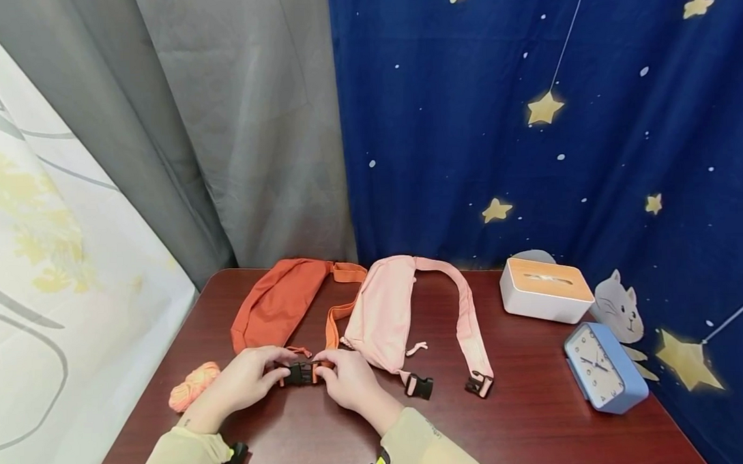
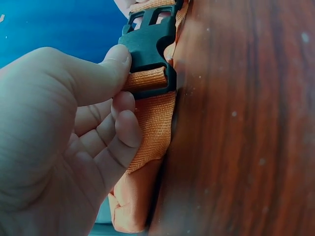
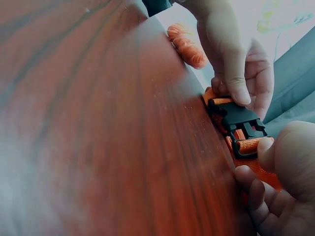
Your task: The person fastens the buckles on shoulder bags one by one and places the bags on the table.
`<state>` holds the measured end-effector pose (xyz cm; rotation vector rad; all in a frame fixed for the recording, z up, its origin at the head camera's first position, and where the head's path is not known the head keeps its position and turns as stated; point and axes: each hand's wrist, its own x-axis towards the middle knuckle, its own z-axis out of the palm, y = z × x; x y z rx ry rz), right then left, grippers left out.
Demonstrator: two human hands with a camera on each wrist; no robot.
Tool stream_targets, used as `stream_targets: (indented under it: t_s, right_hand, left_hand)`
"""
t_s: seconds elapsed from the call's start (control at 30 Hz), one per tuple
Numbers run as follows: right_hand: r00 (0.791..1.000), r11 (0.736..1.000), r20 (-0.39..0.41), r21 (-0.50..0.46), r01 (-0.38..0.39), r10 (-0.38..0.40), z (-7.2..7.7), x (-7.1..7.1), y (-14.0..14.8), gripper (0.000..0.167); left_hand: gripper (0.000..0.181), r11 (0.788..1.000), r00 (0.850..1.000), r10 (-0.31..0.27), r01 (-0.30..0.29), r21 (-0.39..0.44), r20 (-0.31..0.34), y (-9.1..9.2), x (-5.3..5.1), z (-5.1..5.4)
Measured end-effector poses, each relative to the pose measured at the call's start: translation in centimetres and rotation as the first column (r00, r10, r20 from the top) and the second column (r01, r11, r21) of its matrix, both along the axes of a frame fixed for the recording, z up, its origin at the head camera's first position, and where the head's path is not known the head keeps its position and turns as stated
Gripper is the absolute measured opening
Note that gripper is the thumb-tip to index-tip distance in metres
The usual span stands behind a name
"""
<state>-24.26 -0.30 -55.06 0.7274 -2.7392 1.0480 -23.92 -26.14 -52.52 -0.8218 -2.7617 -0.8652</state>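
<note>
Both hands hold a black side-release buckle on the orange strap of a rust-orange waist bag. My left hand pinches the socket half between thumb and fingers. On the other side, the thumb and fingers of my right hand grip the prong half where the strap loops through. The two halves meet end to end, prongs at the socket; whether they are latched I cannot tell. A pink waist bag lies just right of the orange one, its buckle halves apart.
Orange yarn lies on the dark red table, left of my left forearm. At the right stand a white tissue box with a wooden lid and a blue clock. Curtains hang behind the table.
</note>
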Motion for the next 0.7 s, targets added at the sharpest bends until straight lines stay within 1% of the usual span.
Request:
stream_targets:
  t_s: [0.1, 0.27, 0.4, 0.53, 0.7]
  right_hand:
    - [1.000, 1.000, 0.014, 0.006, 0.005, -0.005, 0.0, 0.0, -0.2, 0.016]
    - [1.000, 1.000, -0.010, 0.014, 0.004, -0.003, -0.1, 0.0, -0.6, 0.016]
    - [1.000, 1.000, -0.016, 0.007, 0.005, -0.005, -0.3, 0.0, -0.9, 0.015]
    - [1.000, 1.000, -0.011, 0.003, 0.014, -0.014, -0.4, -0.1, -1.2, 0.016]
    - [0.999, 0.999, -0.003, 0.012, 0.039, -0.039, -0.5, -0.2, -1.5, 0.018]
  left_hand:
    - [0.029, 1.000, 1.000, 0.005, -0.005, -0.009, 0.003, 0.1, 0.0, 0.0]
    - [0.030, 1.000, 1.000, 0.018, -0.018, -0.022, -0.004, 0.1, 0.0, -0.1]
    - [0.030, 0.999, 0.999, 0.022, -0.022, -0.027, -0.027, 0.1, 0.1, -0.3]
    - [0.031, 0.999, 0.999, 0.024, -0.026, -0.024, -0.044, 0.1, 0.1, -0.4]
    - [0.032, 1.000, 0.999, 0.019, -0.020, -0.008, -0.042, 0.1, 0.1, -0.5]
